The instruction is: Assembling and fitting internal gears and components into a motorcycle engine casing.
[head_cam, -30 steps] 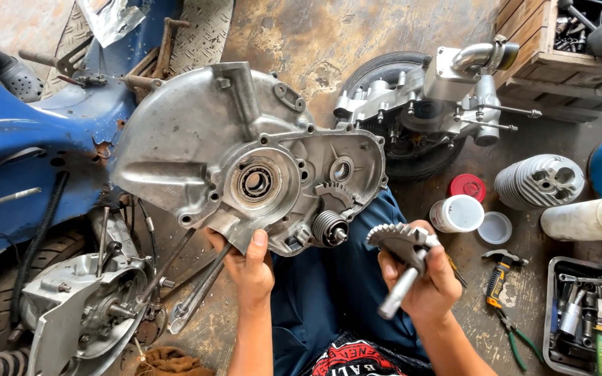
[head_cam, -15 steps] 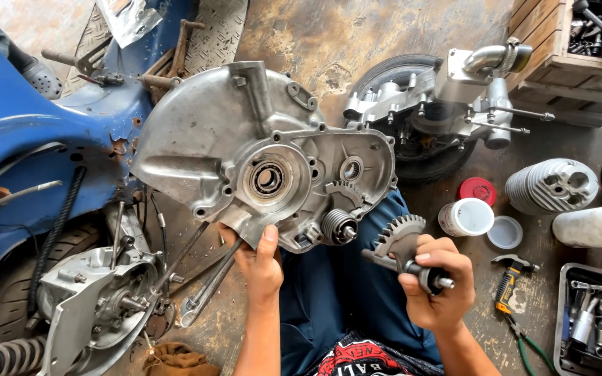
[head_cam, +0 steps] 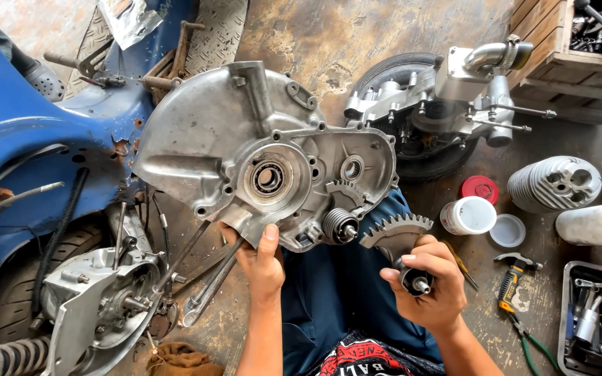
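A large bare-metal engine case half (head_cam: 245, 150) stands tilted on my lap, its bearing bore (head_cam: 269, 179) facing me. My left hand (head_cam: 263, 261) grips its lower edge, thumb up against the case. My right hand (head_cam: 426, 282) holds a shaft with a toothed sector gear (head_cam: 395, 230), the teeth pointing up, just right of the case and close to a small ribbed gear (head_cam: 339, 225) on the case. The shaft end sticks out of my fist toward me.
A blue scooter body (head_cam: 22, 139) fills the left, with a wheel and hub (head_cam: 99, 306) below. Another engine with a tyre (head_cam: 433, 118) lies behind. A finned cylinder (head_cam: 555, 184), white tub (head_cam: 469, 214), hammer (head_cam: 513, 275) and tool tray (head_cam: 593, 320) sit at right.
My right hand has turned the gear shaft from hanging downward to teeth-up and brought it nearer the case. The view has closed in on the case.
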